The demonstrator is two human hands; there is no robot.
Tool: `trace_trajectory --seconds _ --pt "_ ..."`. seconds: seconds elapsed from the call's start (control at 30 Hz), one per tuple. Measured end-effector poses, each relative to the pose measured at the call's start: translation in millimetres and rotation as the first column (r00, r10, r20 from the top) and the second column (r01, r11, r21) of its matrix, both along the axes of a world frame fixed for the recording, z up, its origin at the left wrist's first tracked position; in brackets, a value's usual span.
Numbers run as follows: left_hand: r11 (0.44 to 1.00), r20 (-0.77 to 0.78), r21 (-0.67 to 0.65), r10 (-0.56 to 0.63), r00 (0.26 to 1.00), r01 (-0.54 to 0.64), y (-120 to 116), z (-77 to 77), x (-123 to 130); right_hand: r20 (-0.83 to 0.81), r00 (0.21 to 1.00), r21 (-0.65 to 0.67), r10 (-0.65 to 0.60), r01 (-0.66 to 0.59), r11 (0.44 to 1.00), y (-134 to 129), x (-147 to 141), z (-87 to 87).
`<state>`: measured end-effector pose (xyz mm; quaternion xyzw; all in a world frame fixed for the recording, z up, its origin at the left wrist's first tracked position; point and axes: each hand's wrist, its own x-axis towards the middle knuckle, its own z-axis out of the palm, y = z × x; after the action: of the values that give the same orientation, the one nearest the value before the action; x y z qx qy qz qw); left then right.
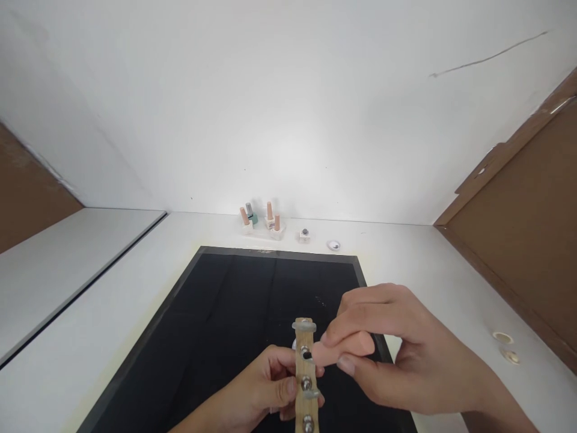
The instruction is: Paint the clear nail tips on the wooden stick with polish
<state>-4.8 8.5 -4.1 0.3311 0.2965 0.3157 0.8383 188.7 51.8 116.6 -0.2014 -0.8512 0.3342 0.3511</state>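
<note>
My left hand (277,385) grips a narrow wooden strip (303,367) that carries several round metal knobs (306,383) down its length. Pale translucent curved pieces (304,326) sit across the strip. Between the thumb and fingers of my right hand (396,352) is a peach nail polish brush cap (345,349), its narrow end pointing left at the upper part of the strip. Where the brush meets the strip is too small to tell. Something whitish shows behind my left fingers, mostly hidden.
A black mat (234,300) with a grey border lies on the white table. Along the wall stand nail polish bottles (270,222), a small jar (305,236) and a round white dish (333,245). Two small round items (503,338) lie at right, near a brown panel (518,198).
</note>
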Motion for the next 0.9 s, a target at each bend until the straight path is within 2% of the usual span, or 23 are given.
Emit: trace_trajectory --seconds 0.23,0.57,0.83,0.9 --pt "1.0 0.001 0.003 -0.003 1.0 0.003 0.8 1.4 1.1 -0.066 0.997 0.014 0.028 -0.027 1.0 0.3 -0.9 0.7" --pt "1.0 0.02 -0.007 -0.004 1.0 0.004 -0.9 1.8 0.9 -0.036 0.999 0.05 0.02 -0.018 0.999 -1.4 -1.2 1.1" --pt "0.995 0.006 -0.095 0.021 1.0 -0.021 -1.1 5.4 2.7 -0.04 0.993 0.153 -0.115 0.119 0.981 -3.9 13.6 15.4" --pt "0.996 0.0 -0.091 0.02 1.0 -0.02 -0.3 5.6 3.3 0.047 0.987 0.196 -0.156 0.144 0.97 -9.5 17.1 19.3"
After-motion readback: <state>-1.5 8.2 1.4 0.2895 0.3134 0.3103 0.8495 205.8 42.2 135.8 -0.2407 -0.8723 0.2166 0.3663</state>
